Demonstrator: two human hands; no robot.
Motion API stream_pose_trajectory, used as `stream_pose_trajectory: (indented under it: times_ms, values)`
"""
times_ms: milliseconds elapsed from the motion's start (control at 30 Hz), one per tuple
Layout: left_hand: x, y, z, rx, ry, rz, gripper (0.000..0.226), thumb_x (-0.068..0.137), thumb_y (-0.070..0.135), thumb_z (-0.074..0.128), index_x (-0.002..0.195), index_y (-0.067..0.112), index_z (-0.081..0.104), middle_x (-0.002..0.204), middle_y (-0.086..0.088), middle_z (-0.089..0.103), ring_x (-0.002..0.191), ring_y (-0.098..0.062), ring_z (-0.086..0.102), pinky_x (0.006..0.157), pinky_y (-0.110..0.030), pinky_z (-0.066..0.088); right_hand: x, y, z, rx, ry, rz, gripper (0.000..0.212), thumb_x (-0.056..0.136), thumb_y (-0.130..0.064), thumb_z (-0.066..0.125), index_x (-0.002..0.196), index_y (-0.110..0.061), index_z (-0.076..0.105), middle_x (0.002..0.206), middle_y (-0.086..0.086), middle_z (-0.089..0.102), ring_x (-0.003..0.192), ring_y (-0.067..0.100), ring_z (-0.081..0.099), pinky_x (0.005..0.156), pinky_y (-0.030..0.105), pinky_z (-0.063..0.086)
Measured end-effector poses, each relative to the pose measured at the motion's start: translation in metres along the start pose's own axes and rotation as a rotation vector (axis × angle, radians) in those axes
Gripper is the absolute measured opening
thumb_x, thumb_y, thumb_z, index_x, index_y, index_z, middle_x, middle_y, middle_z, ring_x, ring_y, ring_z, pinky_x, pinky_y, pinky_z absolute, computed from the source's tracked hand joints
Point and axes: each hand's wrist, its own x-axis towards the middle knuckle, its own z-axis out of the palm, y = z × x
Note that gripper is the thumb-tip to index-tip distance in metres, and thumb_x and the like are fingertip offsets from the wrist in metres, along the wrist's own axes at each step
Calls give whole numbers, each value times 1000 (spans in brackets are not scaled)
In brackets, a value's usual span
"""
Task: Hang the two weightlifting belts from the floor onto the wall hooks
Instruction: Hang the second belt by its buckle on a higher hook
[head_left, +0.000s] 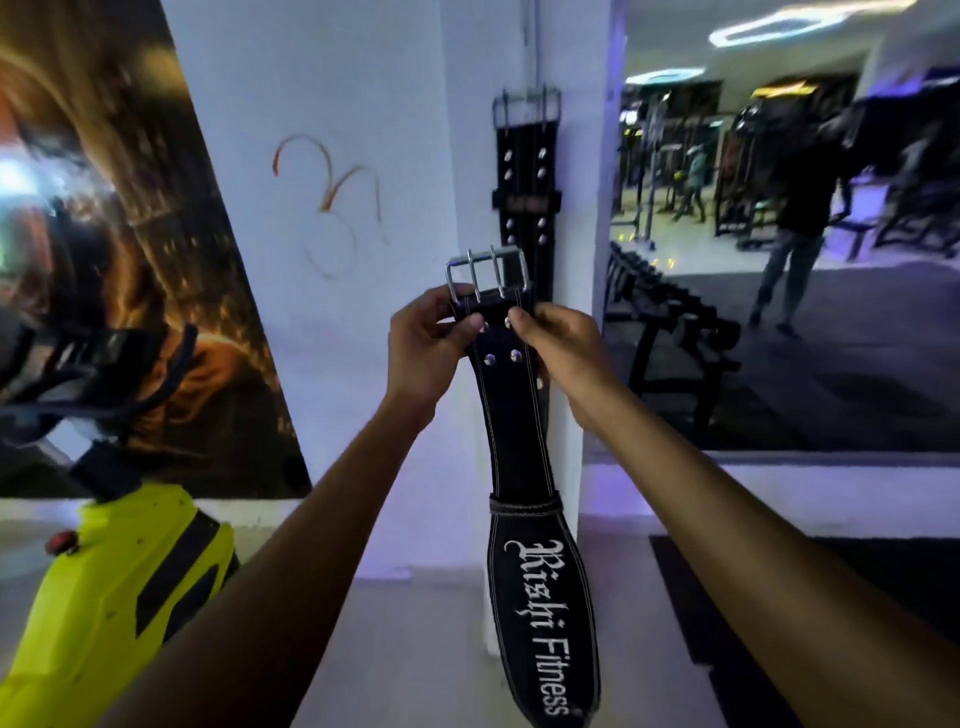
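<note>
White wall (363, 93) fills the middle, with a mural (130, 249) to the left and a mirror (779, 234) to the right. One belt (525, 171) hangs flat against the wall by its buckle. Below it, both hands pinch a second belt (519, 447) just under its buckle (487, 274): left hand (423, 348) on the left edge, right hand (561, 348) on the right. It dangles, lettered end low.

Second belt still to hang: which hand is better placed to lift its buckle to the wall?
Probably the right hand: it grips the held belt on the side nearer the hung belt; the left hand is farther.
</note>
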Motion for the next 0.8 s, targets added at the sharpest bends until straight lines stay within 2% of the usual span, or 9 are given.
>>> stream_pose_trajectory:
  times_ms: [67,133,233,300,467,567,667,733,800]
  values:
    - [25,26,13,-63,-4,44,28,90,-10,64,113,5,67,90,-8,73,72,-18,68,78,-41,61,13,-21,-8,-8,43,-44,27,93,-26,67,88,0,67,76,12,69,72,8,62,68,23,49]
    - [47,49,24,-130,-16,89,27,90,-10,63,112,5,68,91,-12,72,74,-22,67,77,-39,60,19,-34,-14,5,55,-79,6,93,-15,66,88,-13,70,76,-4,75,73,3,67,71,20,55]
    - [78,81,36,-214,-16,133,27,90,-11,62,115,0,67,89,-12,71,69,-13,67,70,-30,60,16,-40,-20,-42,123,-148,6,91,-8,67,96,-10,70,90,2,75,81,10,69,81,27,57]
    - [96,100,46,-251,-7,153,29,90,-11,63,118,-4,66,86,-9,70,62,-7,66,62,-24,56,10,-38,-27,-98,155,-218,11,91,-7,68,101,-7,69,92,3,74,81,4,69,79,22,56]
    - [124,139,69,-279,-40,190,28,89,-7,65,115,4,68,82,-6,70,66,-12,64,67,-27,54,-5,-14,-42,-239,253,-305,16,91,-15,69,82,-24,59,66,-18,59,63,-9,58,62,9,42]
    - [126,147,84,-275,-63,212,27,90,-7,65,114,4,69,87,-10,72,66,-15,64,57,-25,55,-11,5,-46,-197,298,-291,19,88,-10,71,104,-17,62,86,-18,67,80,-11,65,73,10,50]
    - [127,148,96,-253,-65,206,28,89,-4,67,115,7,70,92,-11,74,70,-18,66,51,-23,52,-21,32,-50,-159,261,-184,40,87,-9,73,122,-16,55,100,-8,74,94,7,72,86,29,58]
    - [131,148,98,-250,-53,202,28,89,-4,67,114,9,70,93,-11,75,70,-17,66,52,-23,53,-28,60,-55,-191,282,-110,31,85,-28,75,110,-20,59,91,0,75,86,18,74,81,45,59]
    - [134,148,96,-242,-46,212,29,89,-4,68,115,8,70,91,-10,75,69,-17,67,59,-27,56,-34,91,-65,-244,268,-22,47,79,-56,73,94,-13,62,83,11,73,77,24,70,74,54,57]
